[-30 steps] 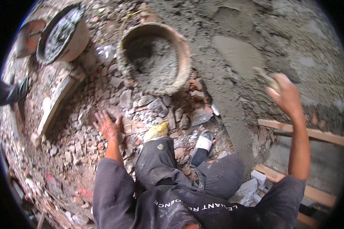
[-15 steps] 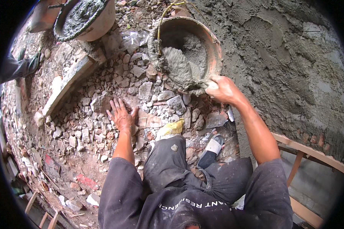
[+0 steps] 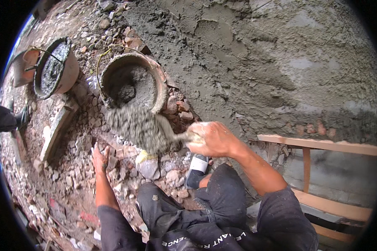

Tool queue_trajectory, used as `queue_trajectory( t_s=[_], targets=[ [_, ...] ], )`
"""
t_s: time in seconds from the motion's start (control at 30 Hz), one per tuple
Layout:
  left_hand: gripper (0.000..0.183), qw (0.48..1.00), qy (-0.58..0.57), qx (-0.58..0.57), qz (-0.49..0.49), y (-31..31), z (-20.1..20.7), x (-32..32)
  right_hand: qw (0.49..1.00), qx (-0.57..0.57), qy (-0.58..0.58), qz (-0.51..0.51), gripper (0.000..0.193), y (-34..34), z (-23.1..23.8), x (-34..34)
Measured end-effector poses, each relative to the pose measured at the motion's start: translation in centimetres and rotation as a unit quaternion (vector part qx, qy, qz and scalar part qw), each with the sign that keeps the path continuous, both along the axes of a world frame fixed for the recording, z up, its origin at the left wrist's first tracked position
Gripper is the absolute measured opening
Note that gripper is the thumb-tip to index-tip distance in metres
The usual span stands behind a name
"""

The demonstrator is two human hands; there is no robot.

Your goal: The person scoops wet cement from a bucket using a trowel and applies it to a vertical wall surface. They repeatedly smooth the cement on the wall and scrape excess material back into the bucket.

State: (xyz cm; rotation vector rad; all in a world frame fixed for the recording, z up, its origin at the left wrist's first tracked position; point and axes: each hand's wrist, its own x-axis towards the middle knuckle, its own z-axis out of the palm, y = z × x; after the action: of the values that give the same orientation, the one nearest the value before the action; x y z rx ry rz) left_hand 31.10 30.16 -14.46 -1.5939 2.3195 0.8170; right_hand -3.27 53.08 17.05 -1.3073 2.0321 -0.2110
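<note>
My right hand (image 3: 209, 139) is closed around the handle of a trowel, whose blade carries a heap of wet grey mortar (image 3: 140, 127). The loaded trowel is held just on the near side of an orange-brown bucket (image 3: 161, 79), smeared with cement and partly filled with more mortar. The heap is blurred by motion and covers most of the blade. Off to the left, my left hand (image 3: 100, 158) hovers over or rests on the rubble, holding nothing, its fingers apart; whether it touches the stones I cannot tell.
A pale bucket of grey mix (image 3: 67, 73) and an orange bucket (image 3: 24, 69) stand at the far left, near a concrete block (image 3: 56, 131). Fresh rough mortar covers the wall (image 3: 255, 71) at right, above a wooden frame (image 3: 322, 144). Another person's foot (image 3: 22, 117) shows at the left edge.
My right hand has drawn the loaded trowel out of the bucket toward me. My left hand has lifted or turned from lying flat on the rubble. The view has swung toward the wall.
</note>
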Motion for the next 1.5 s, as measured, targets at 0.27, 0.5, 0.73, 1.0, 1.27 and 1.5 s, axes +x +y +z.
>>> queue_trajectory(
  t_s=[0.27, 0.5, 0.73, 1.0, 1.27, 1.5],
  targets=[
    [0.058, 0.973, -0.031, 0.158, 0.166, 19.7, 20.2, 17.7, 0.921, 0.138, -0.161, -0.326, 0.043, 10.1, 15.0, -17.4],
    [0.048, 0.855, -0.070, 0.189, 0.477, 37.1, 38.1, 26.1, 0.883, 0.134, 0.089, -0.441, 0.043, 20.6, 33.6, -18.3],
    [0.049, 0.909, 0.006, 0.098, 0.406, 29.5, 39.0, 11.1, 0.936, 0.180, -0.130, -0.273, 0.037, 7.0, 18.2, -9.4],
    [0.061, 0.963, 0.055, 0.119, 0.236, 24.8, 34.8, 2.5, 0.973, 0.169, 0.151, 0.054, 0.029, -15.2, -5.9, -7.5],
    [0.062, 0.988, 0.011, 0.133, 0.078, 20.6, 34.7, 3.6, 0.950, 0.236, 0.131, 0.160, 0.029, -16.4, -16.5, 2.6],
    [0.063, 0.983, 0.015, 0.159, 0.095, 18.7, 34.3, 3.5, 0.927, 0.345, 0.127, 0.066, 0.032, -21.4, -5.9, -4.2]
  ],
)
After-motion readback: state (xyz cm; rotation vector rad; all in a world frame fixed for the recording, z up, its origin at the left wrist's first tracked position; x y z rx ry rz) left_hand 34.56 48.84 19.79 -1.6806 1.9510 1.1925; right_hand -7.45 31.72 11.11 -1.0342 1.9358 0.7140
